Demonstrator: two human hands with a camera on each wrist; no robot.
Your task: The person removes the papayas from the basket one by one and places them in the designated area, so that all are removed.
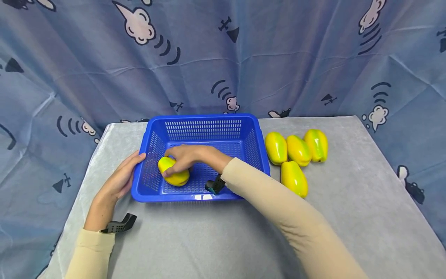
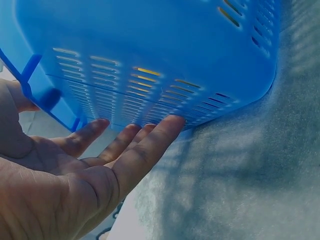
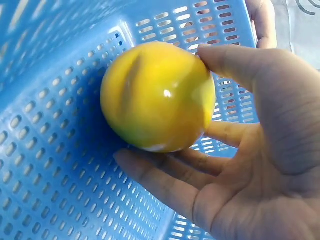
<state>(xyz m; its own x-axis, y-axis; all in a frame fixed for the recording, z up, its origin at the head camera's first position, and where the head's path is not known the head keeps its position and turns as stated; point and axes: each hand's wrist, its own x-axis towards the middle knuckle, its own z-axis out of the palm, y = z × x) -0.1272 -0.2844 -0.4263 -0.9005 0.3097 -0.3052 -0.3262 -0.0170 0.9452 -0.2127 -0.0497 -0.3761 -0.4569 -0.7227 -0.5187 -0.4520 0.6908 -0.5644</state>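
A blue plastic basket with slotted walls stands on the table. Inside it, toward the left end, my right hand holds a yellow-green papaya. In the right wrist view, the thumb and fingers of the right hand lie around the papaya, close over the basket floor. My left hand holds the basket's left side, its thumb at the rim. The left wrist view shows the left hand's fingers against the outside of the slotted wall.
Right of the basket lie several more papayas: one beside the rim, one in the middle, one farther right and one nearer. A grey cloth covers the table. Behind hangs a patterned blue curtain.
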